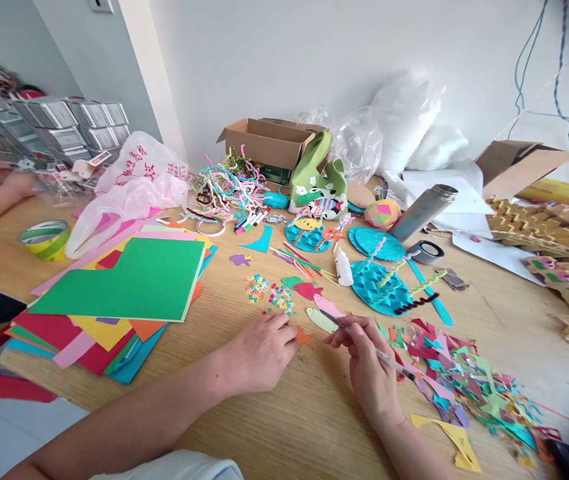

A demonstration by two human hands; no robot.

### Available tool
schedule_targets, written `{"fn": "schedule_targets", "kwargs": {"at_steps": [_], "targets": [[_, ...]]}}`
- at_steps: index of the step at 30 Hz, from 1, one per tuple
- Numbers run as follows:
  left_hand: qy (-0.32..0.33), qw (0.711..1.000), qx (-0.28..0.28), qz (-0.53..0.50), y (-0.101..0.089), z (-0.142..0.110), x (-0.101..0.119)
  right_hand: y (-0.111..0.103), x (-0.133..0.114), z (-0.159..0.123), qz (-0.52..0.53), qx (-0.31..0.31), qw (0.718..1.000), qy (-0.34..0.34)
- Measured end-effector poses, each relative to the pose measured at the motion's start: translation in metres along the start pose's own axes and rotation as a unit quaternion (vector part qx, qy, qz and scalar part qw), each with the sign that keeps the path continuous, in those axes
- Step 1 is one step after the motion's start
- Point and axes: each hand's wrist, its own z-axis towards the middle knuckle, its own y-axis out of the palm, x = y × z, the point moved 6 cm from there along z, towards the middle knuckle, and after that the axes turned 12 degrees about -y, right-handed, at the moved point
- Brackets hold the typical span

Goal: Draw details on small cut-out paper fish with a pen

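My right hand (371, 370) is closed around a slim pen (384, 357) with a clear barrel, its dark tip over the light green paper fish (320, 321). Beside that fish lie a pink paper fish (328, 305) and a red one (307, 290). My left hand (261, 350) rests on the table with its fingers bent and drawn together; whatever they pinch, if anything, is hidden. Just past its fingertips are small coloured paper dots (281, 297) in two heaps. An orange paper cutout (305, 337) lies between my hands, close to the left thumb.
Stacked coloured paper (139, 273) lies at left, near tape rolls (44, 239). Paper scraps (464, 373) spread at right. Blue decorated discs (379, 287), a steel flask (424, 212), pipe cleaners (229, 190) and a cardboard box (267, 143) stand behind. Another person's hands (7, 183) are far left.
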Motion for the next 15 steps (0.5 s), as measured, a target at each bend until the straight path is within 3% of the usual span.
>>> {"fn": "schedule_targets", "kwargs": {"at_steps": [3,9,15], "targets": [[-0.003,1.0,-0.002,0.012,0.002,-0.001,0.003,0.009,-0.002,-0.002,-0.015,-0.042,0.999,0.005],[-0.018,0.999,-0.011,0.033,0.004,-0.002,0.009,0.015,-0.011,-0.001,-0.024,-0.05,0.998,-0.004],[-0.027,0.999,-0.013,0.03,0.005,-0.003,0.013,0.006,-0.009,-0.002,-0.015,0.004,1.0,-0.013]]}}
